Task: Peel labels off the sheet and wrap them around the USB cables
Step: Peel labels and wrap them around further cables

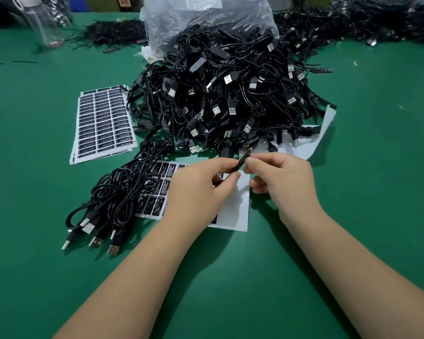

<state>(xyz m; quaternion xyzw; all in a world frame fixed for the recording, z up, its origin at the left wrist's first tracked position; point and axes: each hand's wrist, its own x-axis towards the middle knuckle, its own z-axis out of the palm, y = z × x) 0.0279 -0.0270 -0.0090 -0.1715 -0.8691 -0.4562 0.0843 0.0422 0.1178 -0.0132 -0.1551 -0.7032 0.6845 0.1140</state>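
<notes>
Two bare forearms reach over a green table point(34, 167). Left hand point(196, 189) & right hand point(282, 182) both pinch a small black cable part point(241, 162) between fingertips, just above a partly peeled label sheet point(233, 211). Left of that, a small bundle of USB cables point(115, 192). Farther back: stack of full label sheets point(103, 121), then big cable pile point(230, 94) w/ plastic bag point(206, 20) behind.

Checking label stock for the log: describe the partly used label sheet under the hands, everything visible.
The white glossy label sheet lies flat on the green table, near the person. Black rectangular labels with white print remain on its left part; the right part is bare backing. A bundle of black USB cables overlaps its left edge. The left hand hovers over it, hiding the middle.
</notes>
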